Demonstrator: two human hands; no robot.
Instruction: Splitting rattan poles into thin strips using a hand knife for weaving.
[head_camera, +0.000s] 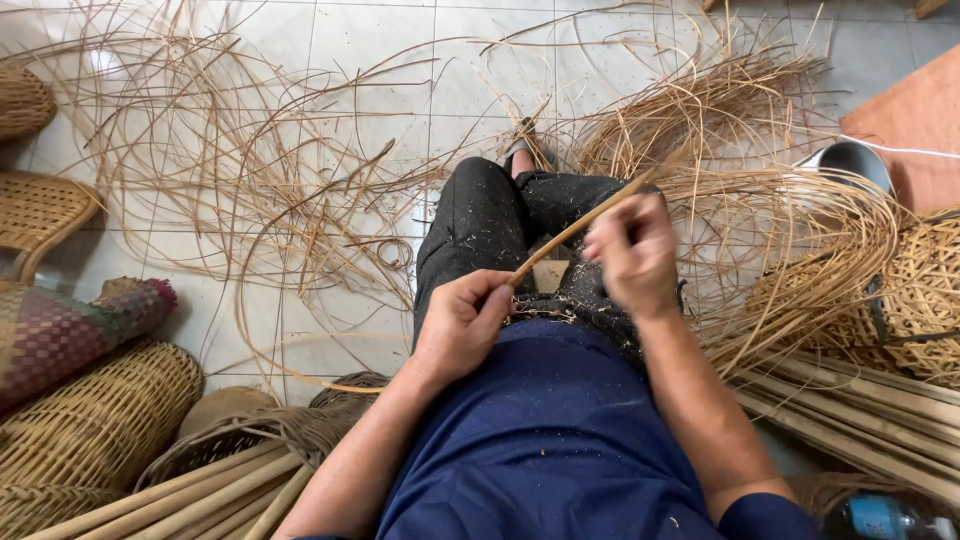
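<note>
while the left hand (462, 322) grips the cane strip's (575, 228) near end, its long axis runs up-right past the right hand (632, 252), closed round its middle.

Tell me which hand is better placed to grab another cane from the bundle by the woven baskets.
Left hand: likely better, since that cane bundle lies on its side; the right hand is across the lap.

Dark blue short-sleeved shirt (545, 430), black trousers (490, 225) flecked with pale shavings, bare forearms, a sandal (520, 140) on one foot

Blurred right-hand fingers (607, 243), bottle (885, 518) cut off
</note>
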